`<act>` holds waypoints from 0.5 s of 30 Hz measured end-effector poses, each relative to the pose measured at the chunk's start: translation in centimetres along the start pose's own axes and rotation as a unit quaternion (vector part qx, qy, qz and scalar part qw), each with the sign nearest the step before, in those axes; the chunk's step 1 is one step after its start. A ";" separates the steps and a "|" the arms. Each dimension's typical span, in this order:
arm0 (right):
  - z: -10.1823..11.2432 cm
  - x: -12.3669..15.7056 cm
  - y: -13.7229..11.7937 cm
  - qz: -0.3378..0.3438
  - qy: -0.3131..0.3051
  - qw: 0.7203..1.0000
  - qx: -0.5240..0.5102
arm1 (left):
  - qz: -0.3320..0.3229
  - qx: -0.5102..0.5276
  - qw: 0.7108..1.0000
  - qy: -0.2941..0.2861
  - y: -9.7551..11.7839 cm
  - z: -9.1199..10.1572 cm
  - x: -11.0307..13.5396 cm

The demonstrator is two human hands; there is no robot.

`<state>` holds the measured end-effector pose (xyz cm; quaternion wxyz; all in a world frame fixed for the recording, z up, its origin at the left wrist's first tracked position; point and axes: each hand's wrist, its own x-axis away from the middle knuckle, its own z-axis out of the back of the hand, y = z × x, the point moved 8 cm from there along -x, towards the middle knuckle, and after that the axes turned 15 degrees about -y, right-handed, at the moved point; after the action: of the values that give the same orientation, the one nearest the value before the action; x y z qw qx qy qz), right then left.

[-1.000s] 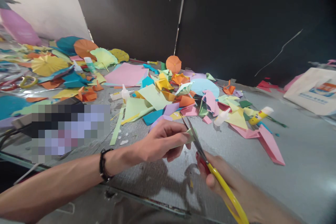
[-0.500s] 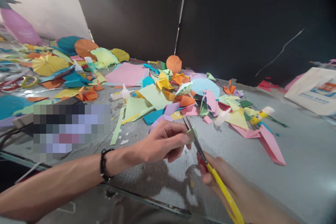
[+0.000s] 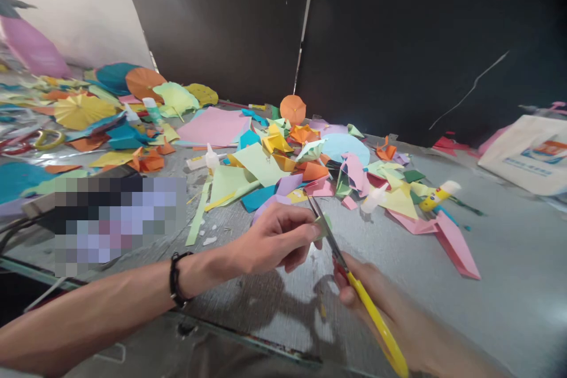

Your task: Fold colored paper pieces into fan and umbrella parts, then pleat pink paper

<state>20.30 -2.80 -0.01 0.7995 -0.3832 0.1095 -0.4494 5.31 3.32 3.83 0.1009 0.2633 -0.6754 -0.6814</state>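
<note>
Pinching a small green paper [image 3: 319, 224] between thumb and fingers, the left hand [image 3: 274, 239] held it above the table [image 3: 509, 283], near the front edge. The right hand [image 3: 371, 283] was closed around the yellow handles of the scissors [image 3: 357, 288]; their blades stood a little apart, with the paper at them. Whether its edge was already cut, I could not tell. The paper seemed very light and rather soft, easy to bend or to tear, and probably not slippery. It was best gripped flat and close to the blades, but with fingertips clear of them. The scissors looked stiff and somewhat heavier; the handles were the right place for holding, because the blades were presumably sharp. Beyond the hands lay coloured scraps [image 3: 261, 162], with a bottle [image 3: 375, 198] among them.
</note>
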 end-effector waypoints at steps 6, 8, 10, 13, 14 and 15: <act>2.9 -1.3 0.0 -0.044 0.020 0.994 0.103 | -0.039 -0.036 0.995 0.084 0.5 1.8 0.6; 4.4 -1.5 1.2 -0.072 0.054 0.985 0.150 | -0.046 -0.027 0.990 0.128 0.5 2.8 0.8; 6.0 -1.6 2.9 -0.123 0.089 0.970 0.192 | -0.049 -0.017 0.987 0.153 0.4 3.4 0.9; 7.6 -1.5 5.4 -0.217 0.113 0.941 0.233 | -0.046 -0.018 0.989 0.140 0.2 3.3 0.5; 7.9 -1.5 6.1 -0.234 0.114 0.935 0.240 | -0.045 -0.021 0.990 0.129 0.0 3.1 0.4; 8.0 -1.5 6.6 -0.244 0.113 0.932 0.243 | -0.044 -0.023 0.992 0.117 -0.1 2.9 0.3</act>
<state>27.79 4.50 0.56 0.7165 -0.1391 -0.0101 -0.6835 3.66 5.71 3.48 0.1549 0.3682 -0.6305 -0.6655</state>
